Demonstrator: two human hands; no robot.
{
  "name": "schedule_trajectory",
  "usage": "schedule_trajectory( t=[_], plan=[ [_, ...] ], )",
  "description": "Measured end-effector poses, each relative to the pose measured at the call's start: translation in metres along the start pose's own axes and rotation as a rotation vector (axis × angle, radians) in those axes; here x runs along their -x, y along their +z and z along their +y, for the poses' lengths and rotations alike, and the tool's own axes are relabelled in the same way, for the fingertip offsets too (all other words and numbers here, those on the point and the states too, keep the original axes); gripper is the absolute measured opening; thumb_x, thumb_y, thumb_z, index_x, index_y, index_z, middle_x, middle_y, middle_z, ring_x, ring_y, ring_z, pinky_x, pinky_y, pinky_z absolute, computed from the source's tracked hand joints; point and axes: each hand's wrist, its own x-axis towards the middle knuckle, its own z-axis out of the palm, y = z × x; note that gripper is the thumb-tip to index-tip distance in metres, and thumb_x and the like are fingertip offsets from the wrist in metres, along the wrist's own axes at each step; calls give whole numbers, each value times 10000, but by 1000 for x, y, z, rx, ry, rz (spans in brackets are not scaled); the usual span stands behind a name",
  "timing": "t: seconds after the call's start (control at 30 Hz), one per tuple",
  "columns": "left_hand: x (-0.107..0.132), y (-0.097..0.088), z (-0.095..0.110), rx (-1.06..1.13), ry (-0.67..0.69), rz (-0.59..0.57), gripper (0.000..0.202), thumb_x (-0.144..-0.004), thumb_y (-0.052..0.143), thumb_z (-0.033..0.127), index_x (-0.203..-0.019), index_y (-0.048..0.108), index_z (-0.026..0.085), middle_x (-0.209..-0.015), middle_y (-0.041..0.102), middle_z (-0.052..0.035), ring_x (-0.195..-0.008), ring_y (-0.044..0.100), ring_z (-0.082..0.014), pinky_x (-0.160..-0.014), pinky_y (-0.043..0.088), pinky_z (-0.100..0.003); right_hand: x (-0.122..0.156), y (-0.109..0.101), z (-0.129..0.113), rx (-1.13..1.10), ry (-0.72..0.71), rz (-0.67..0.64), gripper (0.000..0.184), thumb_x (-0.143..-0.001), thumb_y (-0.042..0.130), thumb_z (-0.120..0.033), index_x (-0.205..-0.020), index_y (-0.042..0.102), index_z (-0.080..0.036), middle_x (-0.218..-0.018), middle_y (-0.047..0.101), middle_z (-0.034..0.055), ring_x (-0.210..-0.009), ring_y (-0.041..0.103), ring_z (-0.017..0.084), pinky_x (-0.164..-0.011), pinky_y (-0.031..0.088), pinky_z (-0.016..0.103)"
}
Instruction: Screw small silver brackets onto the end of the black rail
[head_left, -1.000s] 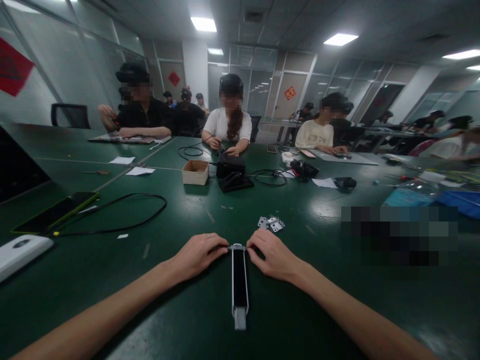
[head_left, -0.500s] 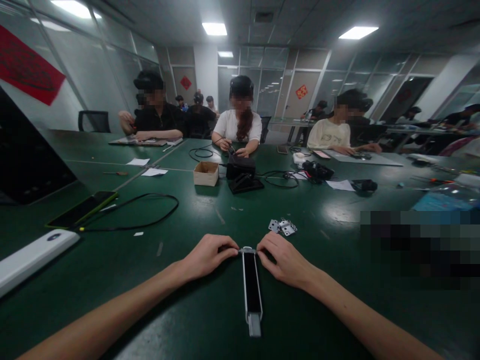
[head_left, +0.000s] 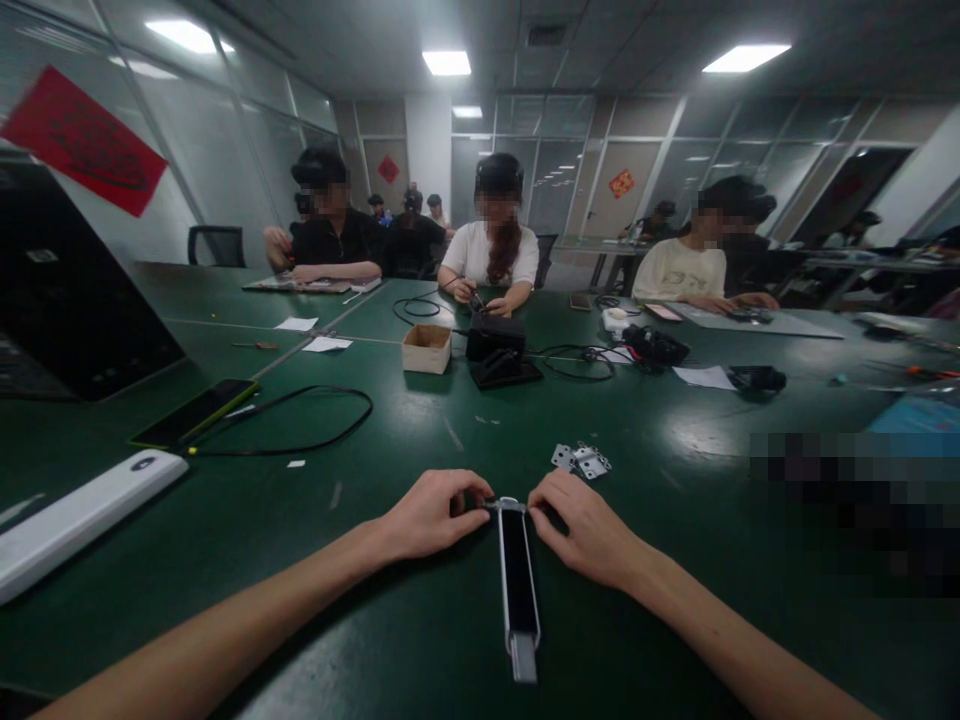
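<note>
A long narrow device (head_left: 517, 575) with a black face, a pale frame and a silver tab at its near end lies on the green table. Across its far end sits a small grey metal piece (head_left: 511, 506). My left hand (head_left: 441, 512) pinches the left end of this piece between thumb and fingers. On the opposite side, the fingers of my right hand (head_left: 583, 525) are closed at its right end; their tips partly hide it. Just beyond my right hand lie several small metal plates (head_left: 589, 461) with holes.
To the left are a white elongated case (head_left: 90, 520), a phone (head_left: 196, 412) with a black cable and a dark screen (head_left: 67, 290). Farther back stand a small open box (head_left: 426, 350) and a black device (head_left: 495, 345). Several people sit across the table (head_left: 360, 610).
The whole view has shifted slightly, so things appear a little farther right. Both hands keep their place at the far end of the device; my left fingers have moved slightly.
</note>
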Motion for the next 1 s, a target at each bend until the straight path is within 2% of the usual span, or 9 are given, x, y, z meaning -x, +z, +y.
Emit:
schedule_trajectory(
  t=[0.2, 0.47, 0.77, 0.9, 1.0],
  plan=[
    [0, 0, 0, 17, -32, 12, 99, -811, 611, 198, -904, 609, 162, -815, 647, 6, -654, 572, -122, -618, 437, -225, 0, 1, 0, -24, 20, -16, 119, -874, 452, -165, -844, 566, -154, -816, 563, 58, -746, 506, 164, -693, 439, 323],
    [-1, -1, -3, 14, 64, 9, 155, -893, 549, 252, -964, 658, 167, -896, 677, -19, -774, 611, -145, -701, 452, -237, 0, 0, 0, -14, 12, -8, 112, -869, 456, -160, -837, 563, -154, -808, 561, 50, -740, 500, 155, -690, 436, 310],
    [-2, 3, -5, -1, 43, 18, 164, -869, 581, 258, -1003, 636, 181, -910, 667, -12, -710, 582, -132, -649, 441, -231, -1, -5, -1, 25, -10, -24, 124, -874, 469, -185, -894, 588, -156, -871, 591, 61, -782, 529, 165, -703, 462, 314],
    [-1, 2, -6, 38, 3, 17, 147, -840, 610, 245, -972, 609, 180, -893, 655, 4, -674, 563, -121, -617, 425, -225, 0, -20, 20, 121, -18, 109, 161, -886, 457, -236, -919, 596, -161, -905, 617, 84, -828, 555, 191, -748, 467, 348],
    [0, 2, -7, 41, -18, 12, 136, -822, 627, 264, -927, 601, 181, -845, 638, 13, -666, 560, -122, -606, 416, -225, 5, -32, 53, 187, 137, 250, 209, -901, 416, -269, -909, 598, -165, -895, 621, 96, -824, 566, 207, -741, 470, 358]
  ],
)
